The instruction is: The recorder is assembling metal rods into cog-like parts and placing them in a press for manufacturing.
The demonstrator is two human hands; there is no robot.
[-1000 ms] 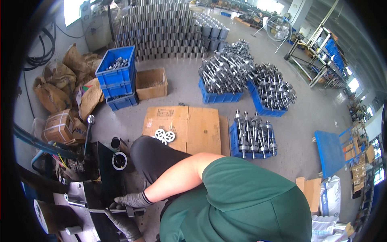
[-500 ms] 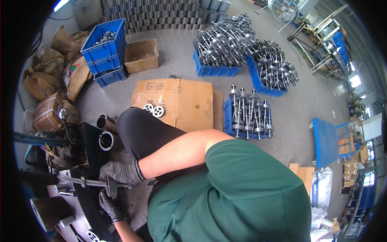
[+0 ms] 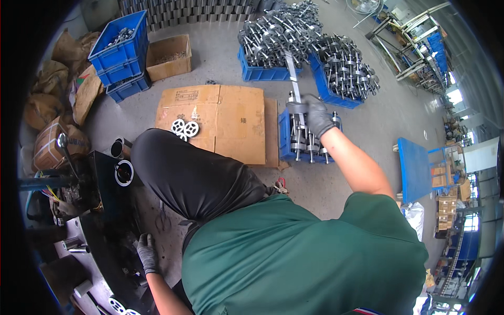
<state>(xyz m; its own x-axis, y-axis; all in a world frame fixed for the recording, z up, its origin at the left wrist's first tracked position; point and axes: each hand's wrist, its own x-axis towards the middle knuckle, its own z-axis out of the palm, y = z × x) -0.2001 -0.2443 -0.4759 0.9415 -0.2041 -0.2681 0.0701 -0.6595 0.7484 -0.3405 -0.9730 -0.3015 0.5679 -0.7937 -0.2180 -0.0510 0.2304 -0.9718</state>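
Observation:
My right hand (image 3: 318, 116), in a dark grey glove, is closed around a long bright metal shaft (image 3: 292, 77) above the blue bin of shafts (image 3: 284, 137). The shaft is tilted and blurred; its lower part overlaps the upright shafts with grey discs (image 3: 300, 137) standing in that bin. Down at the lower left, my left hand (image 3: 148, 254), also gloved, is beside the dark edge of the machine (image 3: 113, 220). Its fingers are partly stretched out, with nothing seen in them.
Two blue bins heaped with shafts (image 3: 273, 39) (image 3: 346, 71) stand beyond. White spoked wheels (image 3: 190, 129) lie on flattened cardboard (image 3: 239, 113). Stacked blue crates (image 3: 123, 68) and an open carton (image 3: 170, 65) are at the far left. Red-handled pliers (image 3: 281, 186) lie near my leg.
My right hand has swung from the machine at the left to the bin at the right, carrying the shaft. My left hand stayed near the machine, now apart from the shaft.

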